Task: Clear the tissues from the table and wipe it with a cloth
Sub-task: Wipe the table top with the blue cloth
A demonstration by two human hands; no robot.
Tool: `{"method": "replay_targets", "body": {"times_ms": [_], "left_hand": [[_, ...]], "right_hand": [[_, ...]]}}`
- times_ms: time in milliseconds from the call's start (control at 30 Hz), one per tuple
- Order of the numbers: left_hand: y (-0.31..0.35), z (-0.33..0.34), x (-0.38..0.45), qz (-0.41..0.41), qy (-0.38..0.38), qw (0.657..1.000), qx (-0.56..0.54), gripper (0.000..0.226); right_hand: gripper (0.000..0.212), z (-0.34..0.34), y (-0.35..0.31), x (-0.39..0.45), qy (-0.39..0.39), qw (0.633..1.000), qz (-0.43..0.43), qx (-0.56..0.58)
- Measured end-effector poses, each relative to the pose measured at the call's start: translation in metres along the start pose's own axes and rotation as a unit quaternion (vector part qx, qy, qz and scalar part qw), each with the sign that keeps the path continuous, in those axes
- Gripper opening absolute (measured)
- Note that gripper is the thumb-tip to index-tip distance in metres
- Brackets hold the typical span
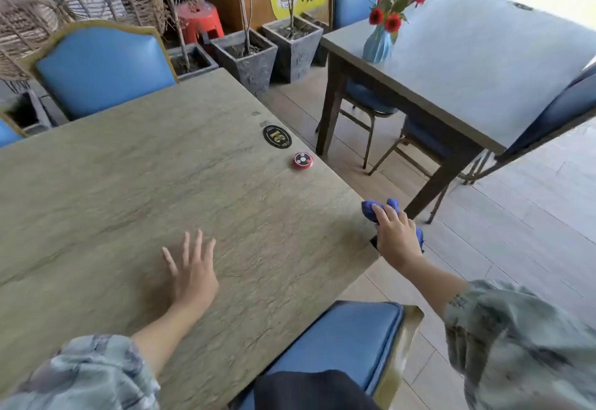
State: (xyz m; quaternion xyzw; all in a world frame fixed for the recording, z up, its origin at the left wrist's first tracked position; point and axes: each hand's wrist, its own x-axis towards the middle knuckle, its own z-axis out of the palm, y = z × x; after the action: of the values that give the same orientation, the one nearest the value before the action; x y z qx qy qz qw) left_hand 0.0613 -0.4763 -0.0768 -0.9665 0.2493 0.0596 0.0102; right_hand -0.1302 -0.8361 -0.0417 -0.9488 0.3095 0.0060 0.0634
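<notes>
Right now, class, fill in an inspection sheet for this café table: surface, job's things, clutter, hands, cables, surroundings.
Surface: wooden table, no tissues seen.
Job's things: blue cloth bunched at the table's right edge.
Clutter: oval number plaque; red call button.
Hands: left hand flat on the table, fingers spread; right hand grips the cloth.
Cables: nothing seen.
Surroundings: blue chairs, planters, second table with a vase of red flowers.

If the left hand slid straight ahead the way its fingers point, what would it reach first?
Probably nothing: the left hand points across bare table toward the far blue chair; the way looks free.
</notes>
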Motion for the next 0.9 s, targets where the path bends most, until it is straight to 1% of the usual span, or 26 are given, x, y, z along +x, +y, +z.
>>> {"method": "replay_targets", "body": {"times_ms": [33,100,200,300,367,467,567,700,833,900], "left_hand": [[0.013,-0.008,0.005,0.005,0.001,1.000,-0.015,0.062],[0.045,-0.030,0.017,0.038,0.006,0.997,-0.067,0.055],[0.107,-0.057,0.036,0.125,0.030,0.984,-0.126,0.050],[0.178,-0.076,0.051,0.194,0.033,0.974,-0.112,0.060],[0.218,-0.084,0.058,0.221,0.020,0.971,-0.088,0.066],[0.288,-0.096,0.069,0.256,0.011,0.965,-0.061,0.070],[0.349,-0.104,0.084,0.247,0.005,0.968,-0.031,0.070],[0.421,-0.120,0.100,0.219,-0.010,0.975,-0.044,0.072],[0.475,-0.134,0.118,0.221,-0.018,0.973,-0.063,0.072],[0.497,-0.137,0.134,0.221,-0.018,0.972,-0.074,0.072]], "right_hand": [[0.062,-0.004,0.006,-0.002,0.021,1.000,0.001,0.011],[0.057,-0.015,0.022,-0.005,0.046,0.998,-0.037,0.012],[0.052,-0.033,0.055,-0.008,0.055,0.993,-0.099,-0.012],[0.054,-0.050,0.094,-0.009,0.071,0.990,-0.119,-0.012],[0.055,-0.058,0.114,-0.007,0.092,0.986,-0.138,0.000],[0.057,-0.078,0.167,0.001,0.116,0.979,-0.165,-0.014],[0.062,-0.102,0.217,0.015,0.118,0.974,-0.188,-0.038],[0.058,-0.134,0.272,0.041,0.106,0.969,-0.207,-0.084],[0.055,-0.153,0.305,0.078,0.085,0.972,-0.192,-0.102],[0.056,-0.158,0.314,0.102,0.072,0.970,-0.203,-0.110]]}}
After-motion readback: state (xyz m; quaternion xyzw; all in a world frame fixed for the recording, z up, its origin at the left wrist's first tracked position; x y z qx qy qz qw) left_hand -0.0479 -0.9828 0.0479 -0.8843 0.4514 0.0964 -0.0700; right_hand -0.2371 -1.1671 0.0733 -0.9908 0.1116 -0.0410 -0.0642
